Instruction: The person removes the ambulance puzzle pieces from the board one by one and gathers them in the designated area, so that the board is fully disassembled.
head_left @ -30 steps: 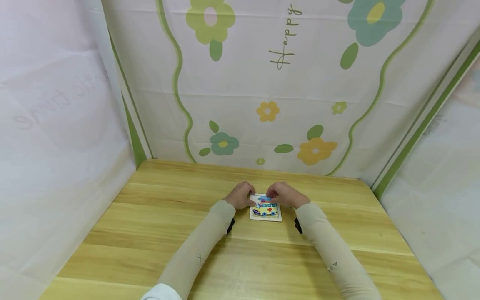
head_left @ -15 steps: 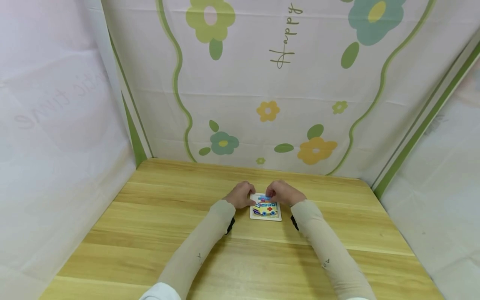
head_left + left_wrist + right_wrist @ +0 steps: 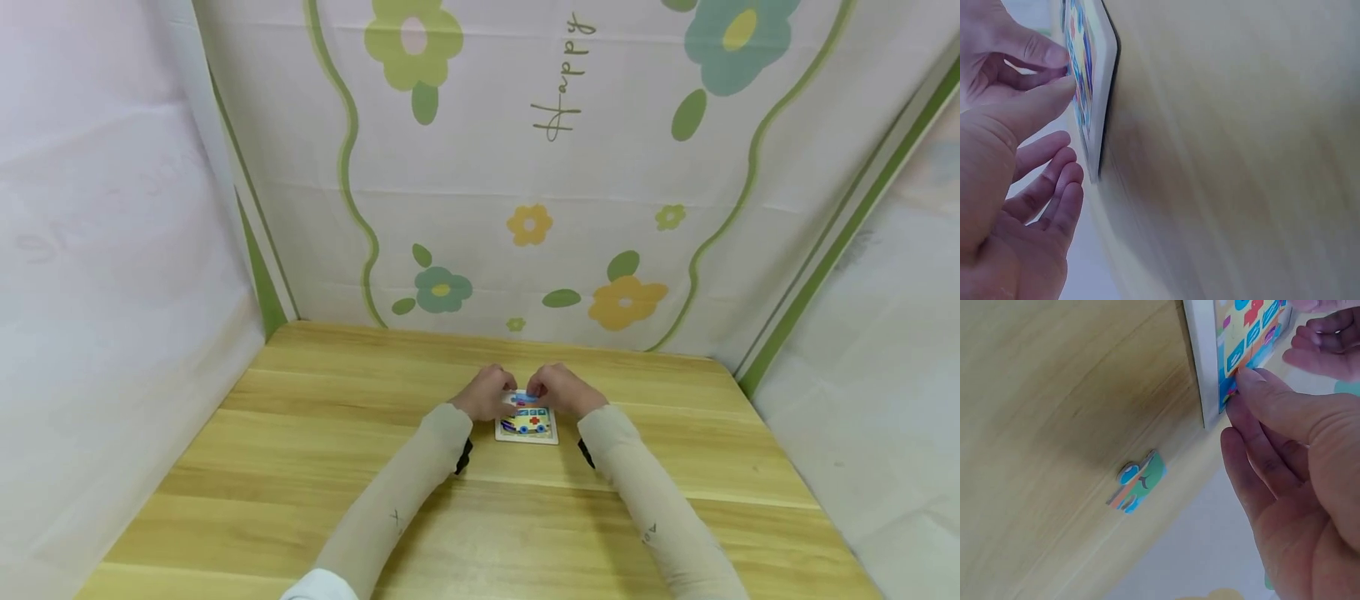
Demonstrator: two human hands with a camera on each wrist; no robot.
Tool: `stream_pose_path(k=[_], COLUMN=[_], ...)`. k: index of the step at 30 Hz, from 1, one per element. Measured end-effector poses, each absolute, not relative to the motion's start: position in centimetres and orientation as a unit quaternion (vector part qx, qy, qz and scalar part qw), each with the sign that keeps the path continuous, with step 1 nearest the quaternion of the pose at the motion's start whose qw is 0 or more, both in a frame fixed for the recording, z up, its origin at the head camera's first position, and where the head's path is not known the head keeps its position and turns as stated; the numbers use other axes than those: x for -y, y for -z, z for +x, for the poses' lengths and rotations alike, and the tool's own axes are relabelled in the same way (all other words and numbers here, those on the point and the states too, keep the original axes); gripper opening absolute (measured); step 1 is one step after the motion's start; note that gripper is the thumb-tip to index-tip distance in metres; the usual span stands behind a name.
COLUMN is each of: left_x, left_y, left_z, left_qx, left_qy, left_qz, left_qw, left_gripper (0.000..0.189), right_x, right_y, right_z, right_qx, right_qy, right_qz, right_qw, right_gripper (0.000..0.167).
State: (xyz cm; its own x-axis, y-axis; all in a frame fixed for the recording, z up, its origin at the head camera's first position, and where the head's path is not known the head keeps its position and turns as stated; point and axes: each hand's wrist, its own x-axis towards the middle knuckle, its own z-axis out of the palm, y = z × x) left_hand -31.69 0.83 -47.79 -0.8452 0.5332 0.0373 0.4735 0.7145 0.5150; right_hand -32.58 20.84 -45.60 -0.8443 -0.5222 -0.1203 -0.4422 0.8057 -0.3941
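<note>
A small jigsaw puzzle (image 3: 525, 427) in a white frame lies on the wooden table, showing a yellow ambulance with a red cross. At its far right corner my right hand (image 3: 564, 390) pinches a blue puzzle piece (image 3: 1229, 389) between thumb and index finger; the fingers partly cover it. My left hand (image 3: 483, 393) is at the far left side, its thumb touching the picture and its other fingers loosely bent past the frame's edge, as the left wrist view shows.
One loose puzzle piece (image 3: 1141, 480), green, blue and orange, lies on the table (image 3: 1072, 425) to the right of the frame. In the head view my right hand and wrist hide it. A flower-printed white cloth (image 3: 450, 167) stands behind the table, with white cloth at both sides.
The head view has shifted slightly. My left fingers have moved a little right over the frame's far left part. My right hand stays at the far right corner, and its forearm has swung slightly inward.
</note>
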Motion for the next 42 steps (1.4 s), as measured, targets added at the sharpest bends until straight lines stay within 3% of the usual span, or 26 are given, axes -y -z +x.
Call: stream_pose_path(k=[11,42], left_x=[-1.30,-1.28], left_y=[48.64,48.56], left_z=[-31.97,-31.54], left_qx=[-0.915,-0.914], left_qy=[-0.282,-0.313], left_qz=[0.284,0.251], left_qw=[0.049,0.063], left_gripper=[0.037,0.036], right_x=[-20.66,-20.36], right_y=[45.92,45.21], right_z=[-32.53,-33.38], right_qx=[-0.946,-0.950], right_qy=[0.144,0.156], right_qz=[-0.277,-0.226], right_qw=[0.083,0.146], right_gripper=[0.007,0.012])
